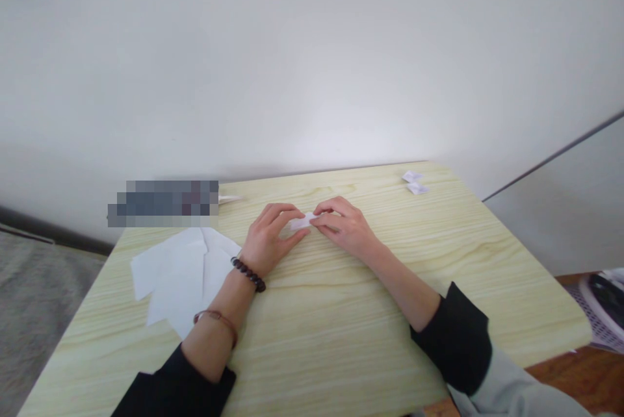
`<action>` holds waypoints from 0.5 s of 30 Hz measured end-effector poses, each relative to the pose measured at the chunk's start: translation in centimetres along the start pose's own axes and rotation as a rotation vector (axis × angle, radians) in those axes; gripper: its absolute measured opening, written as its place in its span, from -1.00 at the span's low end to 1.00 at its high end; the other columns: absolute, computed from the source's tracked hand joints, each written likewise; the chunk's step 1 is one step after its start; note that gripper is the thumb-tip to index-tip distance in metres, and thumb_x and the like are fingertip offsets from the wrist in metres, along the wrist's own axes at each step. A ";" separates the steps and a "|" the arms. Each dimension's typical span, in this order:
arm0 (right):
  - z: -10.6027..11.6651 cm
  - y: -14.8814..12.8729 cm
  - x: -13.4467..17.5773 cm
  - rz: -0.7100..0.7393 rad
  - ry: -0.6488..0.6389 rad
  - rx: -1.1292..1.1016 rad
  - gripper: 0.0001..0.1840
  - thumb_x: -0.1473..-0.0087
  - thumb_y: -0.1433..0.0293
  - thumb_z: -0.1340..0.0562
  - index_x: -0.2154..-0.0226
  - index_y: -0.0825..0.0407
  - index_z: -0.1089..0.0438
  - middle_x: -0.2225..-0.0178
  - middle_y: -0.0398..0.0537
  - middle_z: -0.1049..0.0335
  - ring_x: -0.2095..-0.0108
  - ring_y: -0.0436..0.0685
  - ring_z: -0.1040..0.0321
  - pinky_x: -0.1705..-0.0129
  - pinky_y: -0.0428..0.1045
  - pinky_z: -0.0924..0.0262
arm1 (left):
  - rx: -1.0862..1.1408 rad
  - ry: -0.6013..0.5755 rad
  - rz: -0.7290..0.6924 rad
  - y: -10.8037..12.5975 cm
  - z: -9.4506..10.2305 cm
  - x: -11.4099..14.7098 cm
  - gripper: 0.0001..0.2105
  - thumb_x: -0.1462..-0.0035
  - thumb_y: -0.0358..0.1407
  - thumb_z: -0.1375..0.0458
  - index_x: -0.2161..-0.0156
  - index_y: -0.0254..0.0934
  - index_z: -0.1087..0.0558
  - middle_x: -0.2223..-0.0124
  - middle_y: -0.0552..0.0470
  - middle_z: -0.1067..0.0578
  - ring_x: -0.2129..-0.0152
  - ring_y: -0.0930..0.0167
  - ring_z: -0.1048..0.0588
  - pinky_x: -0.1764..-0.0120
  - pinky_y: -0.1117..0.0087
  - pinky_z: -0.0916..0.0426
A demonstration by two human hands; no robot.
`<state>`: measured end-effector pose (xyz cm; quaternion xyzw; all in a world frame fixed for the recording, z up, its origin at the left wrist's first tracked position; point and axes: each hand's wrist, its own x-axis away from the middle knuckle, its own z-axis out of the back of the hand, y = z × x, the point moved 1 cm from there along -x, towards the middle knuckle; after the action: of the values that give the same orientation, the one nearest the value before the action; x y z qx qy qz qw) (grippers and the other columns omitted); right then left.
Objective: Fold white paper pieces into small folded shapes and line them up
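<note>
A small folded piece of white paper is held between my two hands, low over the middle of the table. My left hand grips its left side with thumb and fingers. At its right end, my right hand pinches the paper with the fingertips. Part of the paper is hidden behind the fingers. Several loose white paper sheets lie overlapping beside my left wrist. Two small folded white paper pieces rest near the table's far right corner.
The pale wood-grain table stands against a white wall. A blurred-out dark object sits at the back left. Below the right edge is a purple perforated basket with dark and white things inside. Grey fabric shows at left.
</note>
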<state>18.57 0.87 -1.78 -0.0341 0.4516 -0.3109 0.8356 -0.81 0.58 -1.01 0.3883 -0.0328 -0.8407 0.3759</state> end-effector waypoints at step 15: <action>0.2 -0.3 0.0 0.019 -0.063 0.026 -0.86 -0.15 0.38 -0.19 0.34 -0.05 -0.49 0.34 -0.05 -0.46 0.29 0.05 -0.34 0.22 -0.01 -0.28 | 0.012 0.080 -0.116 0.8 0.1 -0.3 -0.93 -0.09 -0.39 -0.17 0.35 -0.20 -0.49 0.33 0.02 -0.54 0.31 0.40 -0.46 0.22 0.33 -0.43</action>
<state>18.60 0.61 -1.54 -0.0287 0.4213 -0.3076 0.8527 -0.25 0.16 -0.48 0.4252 0.0000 -0.8447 0.3251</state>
